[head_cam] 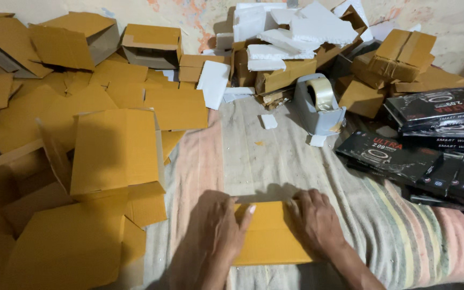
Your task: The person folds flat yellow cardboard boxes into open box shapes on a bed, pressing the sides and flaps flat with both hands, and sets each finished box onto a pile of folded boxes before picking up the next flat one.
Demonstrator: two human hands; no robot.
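Both hands are laid flat on a small brown cardboard box (271, 232) that lies on the striped cloth (404, 236) close to the camera. The left hand (216, 228) is spread over the box's left end, thumb stretched across its top face; the right hand (315, 220) is pressed on the right end, fingers together and curved over the far edge. Nothing is pinched or lifted: the box appears to be held down from both sides, probably so that its flaps are kept shut and square.

Just to the left, an open cardboard carton (116, 153) is stood among loose flattened sheets (65, 247), heaped within easy reach of the left hand. To the right, black product boxes (404, 156) printed with a watch picture are stacked in an uneven pile beside the right forearm.

Further off, a grey tape dispenser (318, 104) loaded with a roll of clear tape is set on the cloth, straight ahead of the hands. Behind it, white foam pieces (291, 32) and more brown cartons (401, 53) are piled against the wall (189, 16), whose paint is seen to be peeling in patches. The working surface seems to be a bed or mattress covered by the faded cloth; which one cannot be told.
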